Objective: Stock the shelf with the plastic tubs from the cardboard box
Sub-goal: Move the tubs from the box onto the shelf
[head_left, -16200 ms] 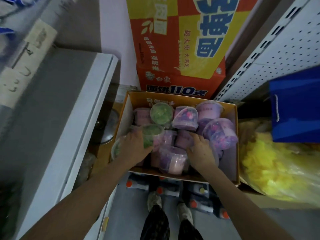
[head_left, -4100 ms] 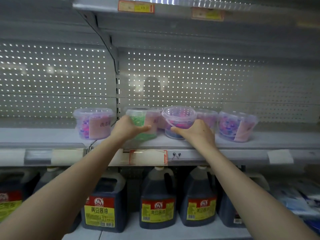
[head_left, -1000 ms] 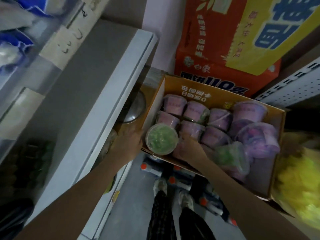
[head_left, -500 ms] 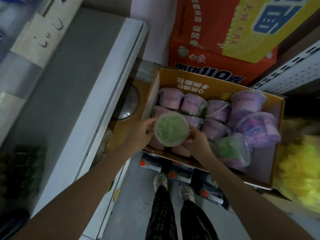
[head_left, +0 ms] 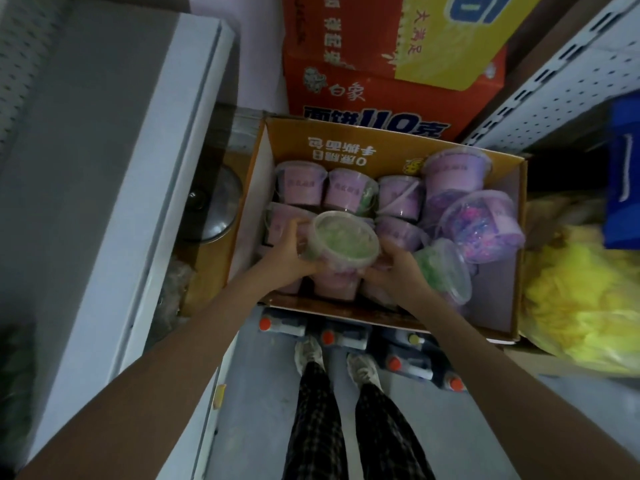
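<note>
Looking straight down: our plaid trousers (head_left: 346, 431) and pale shoes (head_left: 308, 351) on the grey floor (head_left: 263, 410). Dark bottles (head_left: 327, 337) with red caps lie just past the toes, at the near edge of the cardboard box (head_left: 346, 143). Both forearms reach over that edge.

We have the green tub (head_left: 341, 239) between both hands. Left grip (head_left: 287, 254) is curled round its left side, right grip (head_left: 394, 271) curled round its lower right. The tub is upright with its clear lid up, over the front-left part of the box. We can't tell if its base is clear of the tubs below.

Just right of the right grip, a second green tub (head_left: 443, 268) lies tilted on its side. Behind the held one, purple tubs (head_left: 301, 183) sit in rows up to the back wall. A bigger tub (head_left: 481, 225) with mixed purple and pink contents leans at the right.

Left of the box are a metal pot lid (head_left: 211, 209), low down, and a white shelf ledge (head_left: 156, 168). To the right is a yellow bag (head_left: 581, 299). Directly behind the box stands an orange carton (head_left: 381, 95), with white pegboard (head_left: 554, 88) at far right.
</note>
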